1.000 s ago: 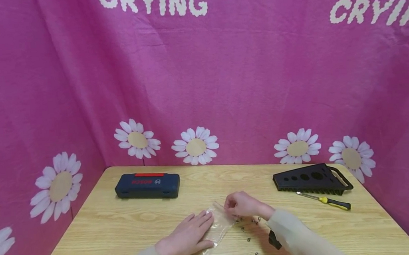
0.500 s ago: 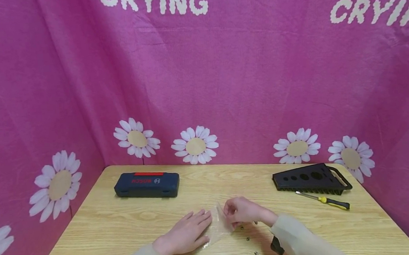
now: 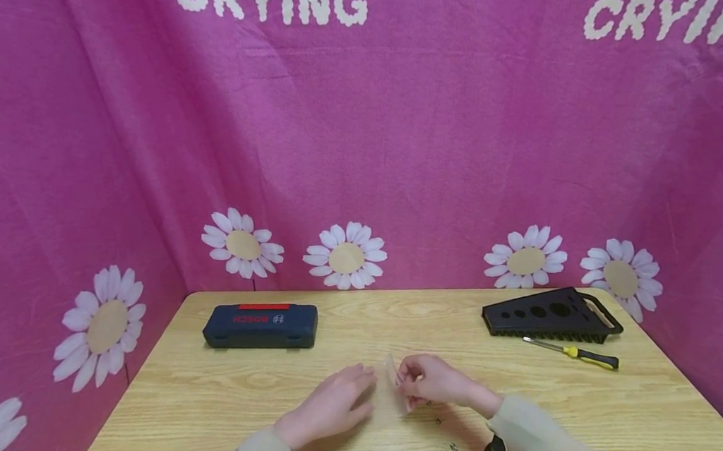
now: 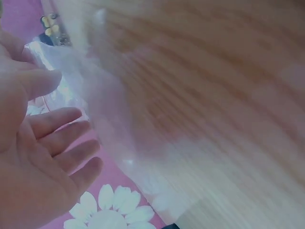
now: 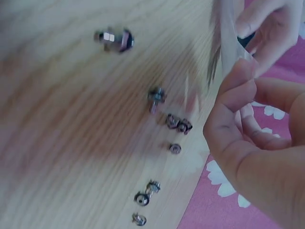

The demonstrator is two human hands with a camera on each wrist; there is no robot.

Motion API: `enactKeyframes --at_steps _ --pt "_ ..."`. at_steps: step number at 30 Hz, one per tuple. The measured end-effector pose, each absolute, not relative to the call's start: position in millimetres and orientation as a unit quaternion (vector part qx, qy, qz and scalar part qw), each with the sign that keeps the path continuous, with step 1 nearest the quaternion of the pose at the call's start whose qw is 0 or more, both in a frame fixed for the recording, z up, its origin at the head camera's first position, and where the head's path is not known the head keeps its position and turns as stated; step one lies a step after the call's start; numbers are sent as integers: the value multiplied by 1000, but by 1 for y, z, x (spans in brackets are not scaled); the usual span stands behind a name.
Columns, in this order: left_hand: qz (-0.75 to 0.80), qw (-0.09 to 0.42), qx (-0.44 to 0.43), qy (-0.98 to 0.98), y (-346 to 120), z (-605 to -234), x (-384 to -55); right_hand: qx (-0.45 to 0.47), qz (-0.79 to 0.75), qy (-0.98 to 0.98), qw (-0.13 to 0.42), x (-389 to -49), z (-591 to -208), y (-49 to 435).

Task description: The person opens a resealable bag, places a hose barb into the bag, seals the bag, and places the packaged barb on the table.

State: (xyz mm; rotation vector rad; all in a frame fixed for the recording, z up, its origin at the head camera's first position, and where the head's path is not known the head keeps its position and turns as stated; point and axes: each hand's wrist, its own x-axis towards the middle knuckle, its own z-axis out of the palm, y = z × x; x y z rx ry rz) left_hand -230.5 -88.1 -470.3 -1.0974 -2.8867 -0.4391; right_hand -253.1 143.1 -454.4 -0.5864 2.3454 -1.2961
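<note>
My right hand (image 3: 434,379) pinches the edge of a clear plastic bag (image 3: 390,370) between thumb and fingers, as the right wrist view also shows. The bag (image 5: 228,43) stands up from the table, thin and partly blurred. Just left of it, my left hand (image 3: 334,404) is held palm down with its fingers loosely extended. In the left wrist view those fingers (image 4: 62,138) are apart, with bag film behind them. Several small metal bolts (image 5: 114,40) lie scattered on the wood below my right hand, some hidden by it in the head view.
A dark blue Bosch case (image 3: 260,327) with a red strip sits at the back left of the wooden table (image 3: 178,410). At the back right lies a black holder (image 3: 547,316) with holes, and a yellow and black screwdriver (image 3: 572,352) in front of it. A pink cloth (image 3: 419,143) hangs behind.
The bag, earlier flat under my left hand, has come up on edge by my right hand. My left hand has stopped pressing on it. The right hand has shifted slightly toward me.
</note>
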Motion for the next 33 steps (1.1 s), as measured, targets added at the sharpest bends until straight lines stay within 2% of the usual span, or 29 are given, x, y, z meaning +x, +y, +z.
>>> enactKeyframes --at_steps 4,7,13,17,21,26,33 --pt "-171 43 -346 -921 -82 -469 -233 -210 -475 837 171 -249 -455 141" --pt "-234 40 -332 -913 -78 -468 -237 -208 -476 840 156 -247 -453 139" --pt "-396 -51 -286 -871 -69 -464 -245 -204 -473 844 149 -243 -449 137" --pt "-486 -125 -221 -836 -66 -462 -246 -205 -484 835 161 -240 -446 136" --pt "-566 -176 -152 -791 -64 -461 -244 -215 -492 826 171 -238 -445 135" --pt "-612 -208 -126 -753 -64 -462 -241 -224 -488 825 179 -237 -444 134" --pt "-637 -217 -128 -728 -65 -465 -243 -197 -501 819 198 -239 -444 134"
